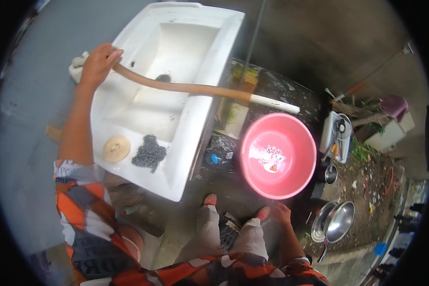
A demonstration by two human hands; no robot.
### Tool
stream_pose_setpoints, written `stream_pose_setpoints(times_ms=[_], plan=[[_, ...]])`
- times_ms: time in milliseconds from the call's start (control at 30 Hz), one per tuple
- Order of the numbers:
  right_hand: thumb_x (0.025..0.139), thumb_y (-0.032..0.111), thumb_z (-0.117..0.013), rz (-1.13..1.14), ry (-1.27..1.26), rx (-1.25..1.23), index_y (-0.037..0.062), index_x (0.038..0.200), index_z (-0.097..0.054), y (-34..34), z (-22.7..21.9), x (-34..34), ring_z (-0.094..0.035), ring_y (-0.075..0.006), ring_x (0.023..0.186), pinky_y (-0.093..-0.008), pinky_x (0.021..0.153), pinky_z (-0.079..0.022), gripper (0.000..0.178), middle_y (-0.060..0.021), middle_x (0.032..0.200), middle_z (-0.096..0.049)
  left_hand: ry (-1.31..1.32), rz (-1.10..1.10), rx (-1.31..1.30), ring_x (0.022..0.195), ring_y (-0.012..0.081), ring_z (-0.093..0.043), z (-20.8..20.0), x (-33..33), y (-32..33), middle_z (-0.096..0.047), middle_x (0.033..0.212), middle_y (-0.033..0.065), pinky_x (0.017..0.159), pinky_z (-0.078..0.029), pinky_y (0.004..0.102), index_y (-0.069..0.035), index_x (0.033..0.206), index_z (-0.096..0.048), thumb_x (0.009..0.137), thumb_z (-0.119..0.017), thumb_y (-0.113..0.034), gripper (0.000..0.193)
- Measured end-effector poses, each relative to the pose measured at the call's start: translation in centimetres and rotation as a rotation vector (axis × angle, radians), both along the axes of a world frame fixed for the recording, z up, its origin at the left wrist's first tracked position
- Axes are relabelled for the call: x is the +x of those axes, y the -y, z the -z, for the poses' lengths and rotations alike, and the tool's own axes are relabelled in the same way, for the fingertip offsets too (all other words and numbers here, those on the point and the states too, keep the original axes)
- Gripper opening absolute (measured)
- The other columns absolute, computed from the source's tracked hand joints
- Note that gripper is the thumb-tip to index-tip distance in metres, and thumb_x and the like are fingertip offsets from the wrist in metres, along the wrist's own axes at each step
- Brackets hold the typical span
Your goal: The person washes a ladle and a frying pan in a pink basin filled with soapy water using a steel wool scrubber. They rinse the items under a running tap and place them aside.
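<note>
A smooth grey surface [28, 143] lies at far left, a dark, wet-looking floor [188, 185] in the middle, and a littered soil plot [367, 188] at right, below a brownish-grey wall [314, 43]. The left hand [99, 64] is at the sink's left edge, fingers curled beside a whitish lumpy object [76, 71]; whether it grasps the hose end or that object cannot be told. The sink [186, 164] is white, glossy and rectangular, with stained patches. On its near ledge sit a flat, round, tan disc [116, 148] and a tangled dark-grey scouring mesh [149, 152]. The flexible brown hose [186, 88] crosses the sink; its rigid white end extends past the right edge, near the far rim of the round, glossy pink basin [252, 176]. The right hand [282, 213], unclenched with nothing seen in it, is near the basin's near rim. Farther right are shiny, rounded metal bowls [340, 221].
</note>
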State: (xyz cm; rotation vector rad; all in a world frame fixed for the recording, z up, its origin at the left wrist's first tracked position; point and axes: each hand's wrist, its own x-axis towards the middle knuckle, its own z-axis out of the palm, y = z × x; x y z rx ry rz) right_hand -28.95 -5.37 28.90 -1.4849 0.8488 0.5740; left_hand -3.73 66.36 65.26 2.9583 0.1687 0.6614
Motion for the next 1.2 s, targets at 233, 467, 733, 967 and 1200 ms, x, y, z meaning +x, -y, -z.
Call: stream_pose_setpoints(times_ms=[233,467,733,967,1200], plan=[[0.087,0.025,-0.058,0.334,0.214,0.338,0.0065,0.105,-0.053,-6.1,-9.4,11.7,-0.059,-0.0233,0.087,-0.0323,0.072,-0.047,0.026,-0.0102,0.099,-0.06,-0.157,0.032,0.586,0.077,0.0283,-0.06,0.4,3.3,-1.3,-0.062,0.087,0.0087,0.068,-0.049,0.0396,-0.014,0.111,-0.062,0.084,-0.055,-0.014,0.028],[0.088,0.02,-0.053,0.424,0.629,0.333,0.0005,0.099,-0.057,-11.7,-20.5,28.9,-0.06,-0.0215,0.076,-0.0302,0.065,-0.049,0.022,-0.0117,0.091,-0.059,-0.3,-0.216,0.461,0.081,0.031,-0.06,1.2,4.8,-3.0,-0.063,0.086,0.011,0.074,-0.047,0.0428,-0.016,0.116,-0.059,0.088,-0.048,-0.015,0.03],[0.088,0.016,-0.054,0.443,0.586,0.345,0.002,0.093,-0.056,-11.6,-18.0,33.7,-0.057,-0.0188,0.074,-0.0283,0.059,-0.046,0.015,-0.0074,0.088,-0.057,0.334,0.259,0.421,0.098,0.0305,-0.059,-0.1,4.8,11.4,-0.061,0.112,0.0141,0.085,-0.046,0.0385,-0.006,0.111,-0.061,0.092,-0.052,-0.022,0.026],[0.088,0.013,-0.054,0.493,0.572,0.327,-0.0004,0.093,-0.057,-12.5,-20.2,32.5,-0.056,-0.0173,0.07,-0.029,0.054,-0.047,0.015,-0.0081,0.084,-0.058,-0.255,0.963,-0.657,0.084,0.028,-0.062,8.1,0.2,44.0,-0.064,0.09,0.0143,0.074,-0.048,0.0338,-0.002,0.092,-0.064,0.086,-0.055,-0.014,0.016],[0.089,0.014,-0.052,0.655,0.683,0.594,0.0016,0.093,-0.057,-10.5,-18.0,33.8,-0.056,-0.0168,0.07,-0.0316,0.055,-0.045,0.014,-0.0077,0.083,-0.059,-0.492,0.515,-1.045,0.06,0.0182,-0.058,17.7,10.8,53.6,-0.061,0.068,0.0087,0.057,-0.047,0.031,-0.001,0.083,-0.062,0.088,-0.052,-0.023,0.025]])
